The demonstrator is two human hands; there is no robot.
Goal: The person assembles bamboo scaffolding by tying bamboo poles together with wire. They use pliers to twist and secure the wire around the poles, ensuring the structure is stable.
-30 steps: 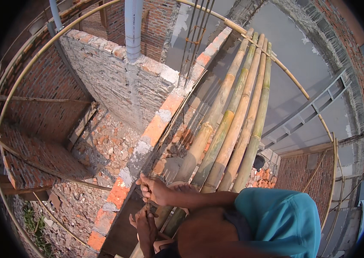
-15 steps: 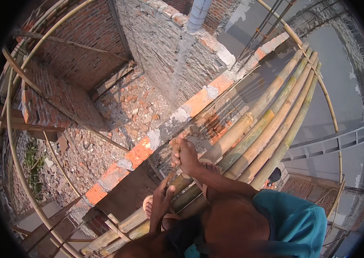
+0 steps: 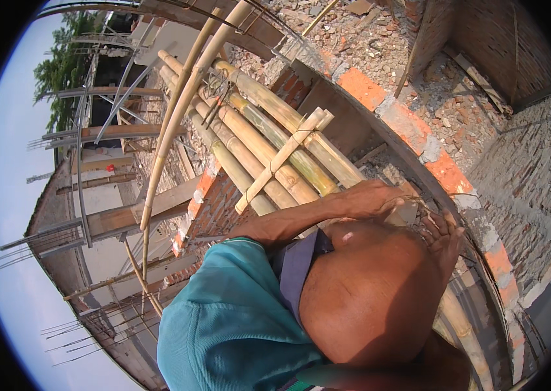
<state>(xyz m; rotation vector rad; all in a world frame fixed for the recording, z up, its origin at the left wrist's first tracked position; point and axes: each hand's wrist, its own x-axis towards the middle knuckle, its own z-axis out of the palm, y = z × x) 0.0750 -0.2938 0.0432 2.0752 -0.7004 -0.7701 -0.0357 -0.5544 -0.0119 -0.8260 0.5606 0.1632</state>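
I crouch on a platform of bamboo poles [image 3: 269, 153] lashed with a cross pole, laid against the top of a brick wall [image 3: 441, 166]. My bent knee [image 3: 366, 293] and teal shorts [image 3: 230, 326] fill the lower middle. One forearm reaches over the knee; I take its hand to be my right hand [image 3: 373, 197]. It rests at the near ends of the poles by the wall's edge, fingers curled downward, and what lies under them is hidden. What looks like my bare foot [image 3: 443, 238] stands just right of that hand. My left hand is out of sight.
Rubble-strewn ground [image 3: 419, 72] lies far below, beyond the wall. A long curved bamboo pole [image 3: 171, 137] and steel bars [image 3: 80, 189] rise at the left over lower concrete beams. More brickwork [image 3: 529, 163] runs down the right side.
The view has swung round sharply, so the bamboo now runs to the upper left. The hand stays at the pole ends by the wall edge, with the foot still beside it.
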